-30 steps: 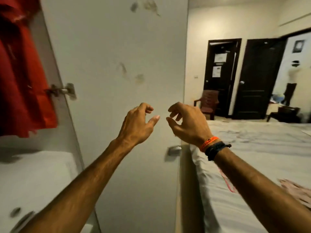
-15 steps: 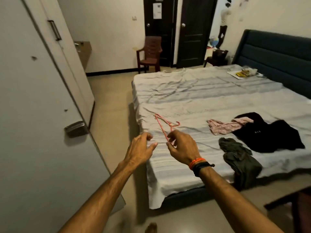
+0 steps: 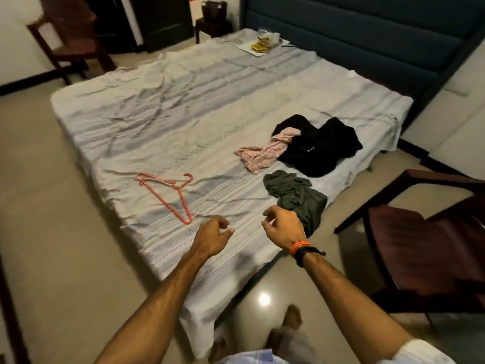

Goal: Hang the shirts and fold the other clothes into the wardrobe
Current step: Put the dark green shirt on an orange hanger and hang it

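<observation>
At the far left, a dark wooden chair (image 3: 70, 35) is seen against the wall beyond the bed (image 3: 183, 101), whose striped pale sheet is rumpled. A pink plastic hanger (image 3: 168, 191) lies flat on the sheet near the bed's near-left edge, held by neither hand. The left hand (image 3: 210, 237) is held above the near corner of the bed, its fingers loosely curled with nothing between them. Just beside it, the right hand (image 3: 284, 227) is held the same way, fingers relaxed and bent, empty; orange and black bands (image 3: 301, 249) are worn at its wrist. Beyond the right hand, an olive-green garment (image 3: 294, 195) is heaped at the bed's near edge and hangs partly over it. Further back, a pink patterned garment (image 3: 262, 153) lies touching and partly overlapping a crumpled black garment (image 3: 320, 148). A small tray of items (image 3: 262, 44) rests near the dark blue headboard (image 3: 367, 32). At the right, another dark chair (image 3: 425, 240) stands just beside the bed.
</observation>
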Available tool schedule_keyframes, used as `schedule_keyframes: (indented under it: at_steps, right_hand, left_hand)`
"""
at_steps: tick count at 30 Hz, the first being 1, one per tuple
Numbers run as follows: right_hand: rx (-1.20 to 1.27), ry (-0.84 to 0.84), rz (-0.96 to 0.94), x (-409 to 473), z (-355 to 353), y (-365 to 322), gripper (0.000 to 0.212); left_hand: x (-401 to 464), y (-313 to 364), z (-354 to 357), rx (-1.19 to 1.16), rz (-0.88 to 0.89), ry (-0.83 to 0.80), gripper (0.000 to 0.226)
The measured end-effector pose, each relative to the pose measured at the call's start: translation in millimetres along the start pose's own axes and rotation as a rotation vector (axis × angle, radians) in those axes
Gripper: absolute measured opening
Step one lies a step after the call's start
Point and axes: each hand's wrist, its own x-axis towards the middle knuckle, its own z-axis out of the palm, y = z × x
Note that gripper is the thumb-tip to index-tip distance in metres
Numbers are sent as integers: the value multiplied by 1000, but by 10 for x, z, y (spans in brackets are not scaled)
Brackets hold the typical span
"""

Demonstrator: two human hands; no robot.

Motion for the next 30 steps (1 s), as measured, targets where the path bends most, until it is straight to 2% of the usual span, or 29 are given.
schedule_keyframes:
  at_steps: [7,16,20,24,26,30]
  right_hand:
    - [50,12,169,788,-382,872,16]
    - [87,-152,298,1750,-682,1934,10]
    - [94,-214,366,2109,-630,2183,11]
    - [88,-299,485,2567,-252,2572,14]
    - [84,-330,544,2715,-60,2695,26]
    - [21,-375,653,3033,322,2868,63]
  left_hand:
    - [1040,599,550,-45,-13,-79,32]
    - [1922,1181,1250,-91,-205,-153,25]
    - [2419,1235,1524,-13,-209,-197,25]
    - [3023,1146,1954,18,-244,-290,23]
    - [3219,1106,2137,-1,-270,-317,23]
    - [3573,940,2489,45,-293,-371,25]
